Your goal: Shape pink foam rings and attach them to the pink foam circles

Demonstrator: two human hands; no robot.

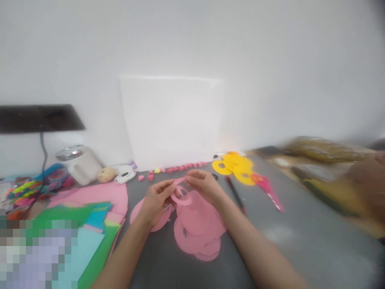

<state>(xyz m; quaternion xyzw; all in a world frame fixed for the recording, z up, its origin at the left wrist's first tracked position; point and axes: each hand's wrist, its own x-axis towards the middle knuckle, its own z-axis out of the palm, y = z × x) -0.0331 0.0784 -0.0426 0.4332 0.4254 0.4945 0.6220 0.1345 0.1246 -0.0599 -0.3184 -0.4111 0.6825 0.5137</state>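
Both my hands meet over the grey table (300,237), pinching one pink paper ring piece (182,196) between them. My left hand (156,200) grips its left side with the fingers curled. Its upper strip is held in the pinched fingertips of my right hand (203,185). Below the hands lies a pile of pink paper discs (197,230), overlapping one another.
Yellow paper rings (236,164) lie at the back right, with pink-handled scissors (267,190) and a dark pen (236,194) beside them. Stacked coloured paper sheets (87,224) cover the left. Small pink bits (180,168) line the wall, near a white jug (80,162).
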